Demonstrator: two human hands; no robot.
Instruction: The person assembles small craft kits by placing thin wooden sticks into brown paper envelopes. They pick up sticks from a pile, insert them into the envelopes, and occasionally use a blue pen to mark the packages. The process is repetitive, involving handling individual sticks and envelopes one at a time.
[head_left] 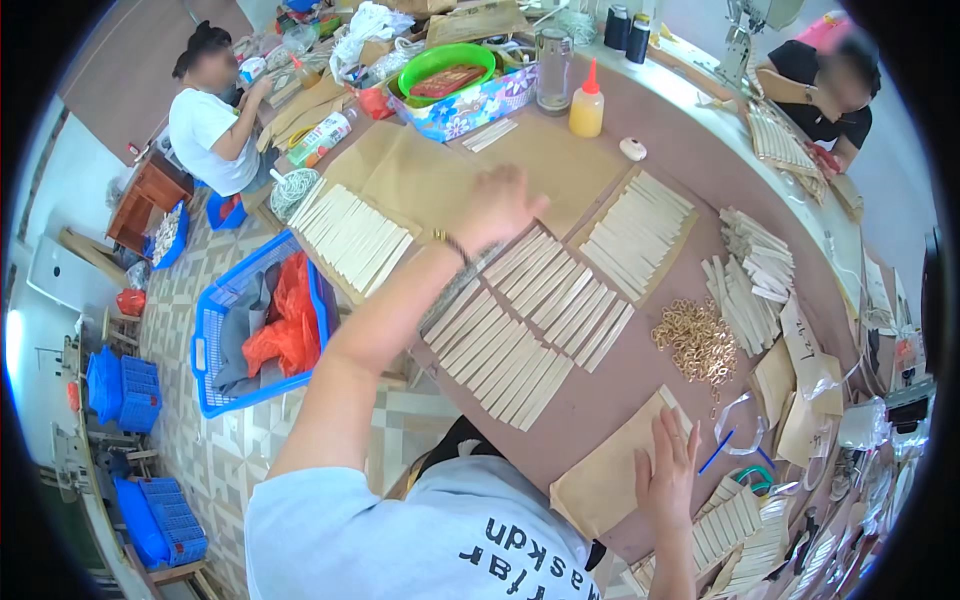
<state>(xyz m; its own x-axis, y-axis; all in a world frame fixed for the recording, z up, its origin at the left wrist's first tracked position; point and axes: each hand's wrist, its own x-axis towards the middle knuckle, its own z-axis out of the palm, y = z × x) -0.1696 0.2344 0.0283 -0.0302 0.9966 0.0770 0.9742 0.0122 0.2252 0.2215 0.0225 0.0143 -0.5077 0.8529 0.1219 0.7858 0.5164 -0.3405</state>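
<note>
My left hand (503, 205) reaches far over the table, above a large sheet of brown paper (395, 170); its fingers are smeared by motion. Rows of pale flat strips (500, 360) lie side by side just nearer to me than that hand. At the right, my right hand (666, 468) has its fingers stretched out, at the edge of a smaller brown paper sheet (605, 480). I see nothing held in it. More strips lie in rows on brown paper, one row (350, 235) to the left and another (638, 235) to the right of my left hand.
Gold-coloured metal rings (695, 340) form a pile beside bundled strips (745, 295). Behind stand a glue bottle (587, 108), a glass jar (553, 75) and a green basin (447, 68). A blue basket (215, 350) stands left of the table. Two other people sit farther off.
</note>
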